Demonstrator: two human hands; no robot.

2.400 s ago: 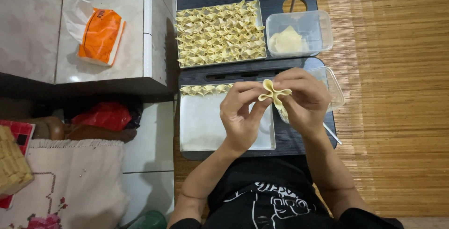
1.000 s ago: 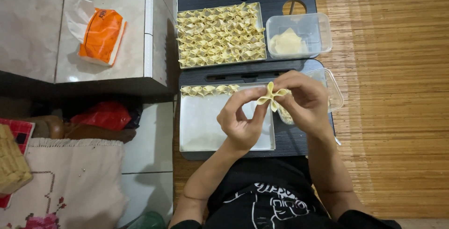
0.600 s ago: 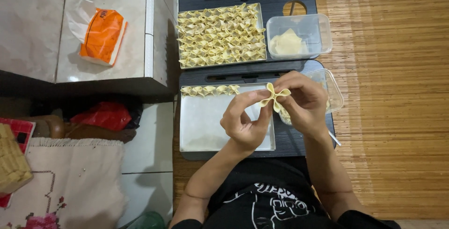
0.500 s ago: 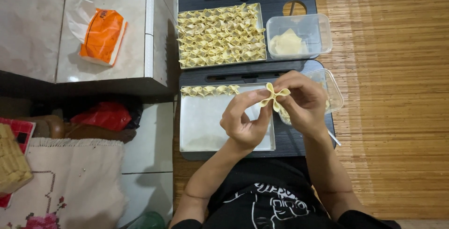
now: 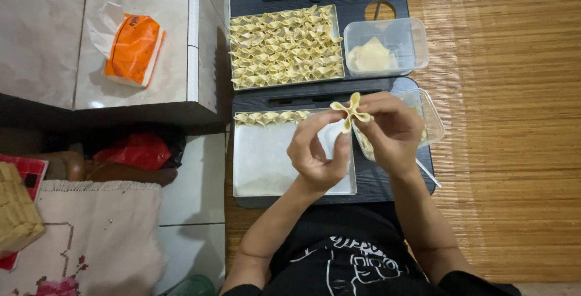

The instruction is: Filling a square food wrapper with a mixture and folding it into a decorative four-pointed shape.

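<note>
My left hand [image 5: 318, 154] and my right hand [image 5: 390, 130] meet over the near tray, and both have their fingertips pinched shut on 1 folded dumpling [image 5: 350, 110], a pale yellow wrapper gathered so its corners flare out like petals. My left thumb and forefinger grip it from below and the left, my right fingers close on it from the right; the rest of each hand is curled loosely. The dumpling is held up in the air, not resting on anything. Right under my hands lies the near tray [image 5: 266, 169], mostly bare, with 1 short row of finished dumplings [image 5: 272, 116] along its far edge. Beneath my right hand sits a clear tub [image 5: 433, 114]; I think it holds filling, but my hand covers most of it. Farther off, the far tray [image 5: 284, 45] is packed with rows of folded dumplings, and just beside it on the right a clear box [image 5: 387, 45] holds a stack of wrappers. Both trays rest on 2 dark boards [image 5: 387, 178]. Well off to the left, an orange tissue pack [image 5: 130, 48] lies on the tiled ledge.
</note>
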